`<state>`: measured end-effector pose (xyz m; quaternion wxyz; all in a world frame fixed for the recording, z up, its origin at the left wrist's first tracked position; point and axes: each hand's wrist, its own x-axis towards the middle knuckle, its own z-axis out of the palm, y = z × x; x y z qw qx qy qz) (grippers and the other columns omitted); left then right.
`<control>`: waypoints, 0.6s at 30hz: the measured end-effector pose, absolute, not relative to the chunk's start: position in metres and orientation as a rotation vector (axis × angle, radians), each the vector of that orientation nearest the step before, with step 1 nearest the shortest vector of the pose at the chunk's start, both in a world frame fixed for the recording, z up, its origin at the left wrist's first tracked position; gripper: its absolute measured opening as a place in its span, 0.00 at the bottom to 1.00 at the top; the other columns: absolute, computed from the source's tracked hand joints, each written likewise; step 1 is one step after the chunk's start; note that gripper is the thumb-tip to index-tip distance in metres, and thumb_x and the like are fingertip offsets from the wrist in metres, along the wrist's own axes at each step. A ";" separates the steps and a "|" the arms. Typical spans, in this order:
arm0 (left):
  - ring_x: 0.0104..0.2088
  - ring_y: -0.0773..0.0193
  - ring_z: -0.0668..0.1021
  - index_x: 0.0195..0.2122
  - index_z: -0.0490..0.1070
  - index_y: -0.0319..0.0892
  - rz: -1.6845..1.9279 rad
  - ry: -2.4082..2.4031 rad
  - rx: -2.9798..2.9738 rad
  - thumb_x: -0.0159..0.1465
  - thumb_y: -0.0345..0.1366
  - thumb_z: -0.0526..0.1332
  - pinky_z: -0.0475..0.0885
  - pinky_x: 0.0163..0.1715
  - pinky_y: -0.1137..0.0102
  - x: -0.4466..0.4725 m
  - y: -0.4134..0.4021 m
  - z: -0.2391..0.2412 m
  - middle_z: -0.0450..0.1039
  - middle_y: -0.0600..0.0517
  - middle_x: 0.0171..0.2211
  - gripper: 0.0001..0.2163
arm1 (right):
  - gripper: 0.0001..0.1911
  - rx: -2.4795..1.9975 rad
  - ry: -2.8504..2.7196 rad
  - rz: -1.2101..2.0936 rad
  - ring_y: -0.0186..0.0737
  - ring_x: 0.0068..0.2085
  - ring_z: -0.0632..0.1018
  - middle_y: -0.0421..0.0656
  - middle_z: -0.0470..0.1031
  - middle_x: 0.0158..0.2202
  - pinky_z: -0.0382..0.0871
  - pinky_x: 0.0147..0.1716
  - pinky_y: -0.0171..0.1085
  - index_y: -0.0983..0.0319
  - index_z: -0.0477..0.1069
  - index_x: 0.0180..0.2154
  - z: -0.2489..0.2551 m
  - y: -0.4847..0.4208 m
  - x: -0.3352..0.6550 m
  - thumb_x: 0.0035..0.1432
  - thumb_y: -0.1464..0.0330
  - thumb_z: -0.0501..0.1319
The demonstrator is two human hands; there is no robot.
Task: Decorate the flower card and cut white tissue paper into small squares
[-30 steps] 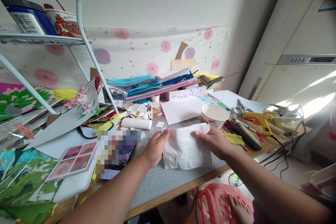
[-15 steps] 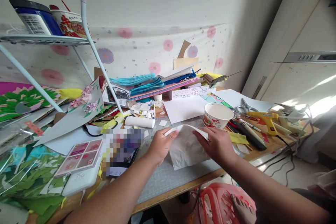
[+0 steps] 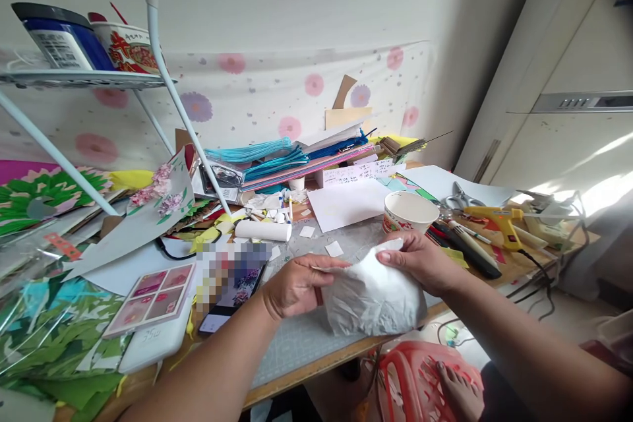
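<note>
A white crinkled sheet (image 3: 378, 300), which looks like thin paper, is held up above the grey cutting mat (image 3: 281, 349). My left hand (image 3: 301, 285) pinches its left upper corner between thumb and fingers. On the upper right edge, my right hand (image 3: 418, 260) is closed with the thumb pressed on top. Creases run down the sheet, and its lower part bulges toward me. Just behind my right hand stands a white paper bowl (image 3: 411, 208) with a red print. Small white paper squares (image 3: 334, 248) lie on the mat beyond the sheet.
At the right are a yellow glue gun (image 3: 499, 224), scissors (image 3: 459, 196) and a black-handled tool (image 3: 475, 254). A phone (image 3: 237, 303) and a white roll (image 3: 263, 231) lie left of the mat. A pale metal rack (image 3: 163, 66) rises at the left. Below is a red plastic stool (image 3: 410, 376).
The sheet has turned and tilted, swinging its lower part to the right and showing more creases. My left hand has moved slightly left and down; my right hand has shifted right.
</note>
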<state>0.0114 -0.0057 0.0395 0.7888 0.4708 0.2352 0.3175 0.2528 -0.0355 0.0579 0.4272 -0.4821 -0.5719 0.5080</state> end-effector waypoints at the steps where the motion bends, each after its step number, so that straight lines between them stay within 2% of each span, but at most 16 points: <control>1: 0.42 0.43 0.80 0.36 0.80 0.38 0.700 0.498 1.004 0.47 0.40 0.74 0.71 0.46 0.53 0.012 -0.005 0.040 0.80 0.40 0.37 0.16 | 0.23 -1.220 -1.428 1.206 0.35 0.22 0.70 0.40 0.71 0.20 0.64 0.21 0.35 0.64 0.71 0.24 0.058 -0.035 0.251 0.43 0.49 0.68; 5: 0.47 0.43 0.78 0.43 0.78 0.38 0.798 0.501 0.995 0.55 0.50 0.67 0.70 0.49 0.53 0.023 -0.002 0.037 0.79 0.39 0.41 0.22 | 0.20 -1.269 -1.406 0.875 0.35 0.26 0.68 0.39 0.70 0.22 0.62 0.26 0.34 0.62 0.73 0.25 0.059 -0.031 0.248 0.48 0.51 0.66; 9: 0.49 0.46 0.77 0.45 0.76 0.39 0.898 0.586 1.057 0.52 0.45 0.71 0.68 0.51 0.54 0.035 -0.004 0.031 0.78 0.41 0.44 0.22 | 0.17 -1.249 -1.344 0.720 0.39 0.31 0.70 0.40 0.72 0.26 0.63 0.31 0.35 0.61 0.75 0.28 0.057 -0.029 0.248 0.50 0.53 0.65; 13: 0.52 0.51 0.75 0.43 0.77 0.41 1.127 0.707 1.171 0.54 0.45 0.70 0.62 0.57 0.61 0.039 -0.001 0.023 0.78 0.47 0.45 0.18 | 0.18 -1.147 -1.284 0.854 0.41 0.32 0.74 0.42 0.76 0.28 0.67 0.33 0.37 0.60 0.75 0.30 0.048 -0.029 0.245 0.51 0.52 0.65; 18: 0.54 0.51 0.73 0.43 0.77 0.43 1.290 0.804 1.275 0.56 0.43 0.68 0.60 0.58 0.64 0.037 0.006 0.016 0.78 0.49 0.46 0.15 | 0.22 -1.008 -1.194 1.083 0.47 0.39 0.78 0.45 0.80 0.35 0.71 0.41 0.42 0.60 0.76 0.34 0.024 -0.028 0.233 0.44 0.50 0.69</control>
